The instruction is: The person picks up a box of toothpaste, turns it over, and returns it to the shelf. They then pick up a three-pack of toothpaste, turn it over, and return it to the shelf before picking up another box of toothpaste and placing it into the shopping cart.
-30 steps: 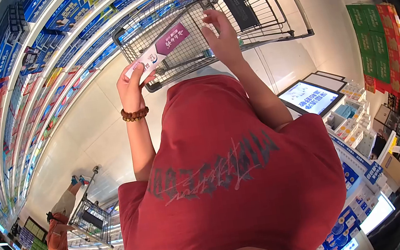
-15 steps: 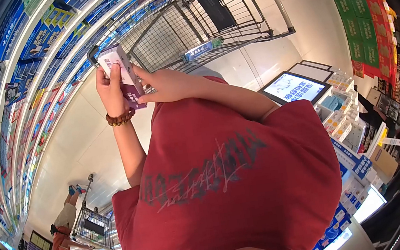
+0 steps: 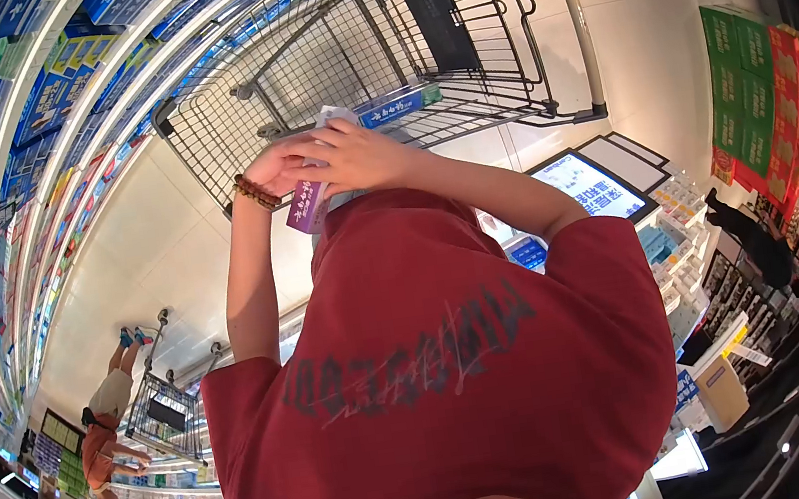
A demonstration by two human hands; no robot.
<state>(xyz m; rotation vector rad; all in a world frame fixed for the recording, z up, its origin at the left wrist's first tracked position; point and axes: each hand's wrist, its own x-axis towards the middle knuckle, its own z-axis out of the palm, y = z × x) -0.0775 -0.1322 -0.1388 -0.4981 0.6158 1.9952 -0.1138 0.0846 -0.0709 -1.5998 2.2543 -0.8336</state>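
A red shirt [image 3: 446, 375] fills the lower middle of the view, dark lettering across it. Shelves [image 3: 50, 124] packed with mostly blue, white and red packs curve up the left side and along the top. Ahead of the shirt is a wire cart [image 3: 344, 55], with a blue pack [image 3: 399, 106] lying inside, near its right side. A stack of green and red cartons [image 3: 758, 96] stands at the far right; a lit screen [image 3: 588, 186] is beyond the right forearm. At lower left, well apart, another person [image 3: 105, 430] is beside a second cart [image 3: 164, 412].

The two hands meet in front of the shirt, at the cart's near side. The left hand [image 3: 276, 167] is partly closed around the box [image 3: 306, 207] — its fingers are largely covered. The right hand [image 3: 362, 158] lies across it, fingers apart and slightly bent; I cannot tell how firmly it grips the box. The box is tilted between the hands — purple end toward the shirt, pale end toward the cart. A brown bead bracelet [image 3: 257, 193] circles the left wrist.
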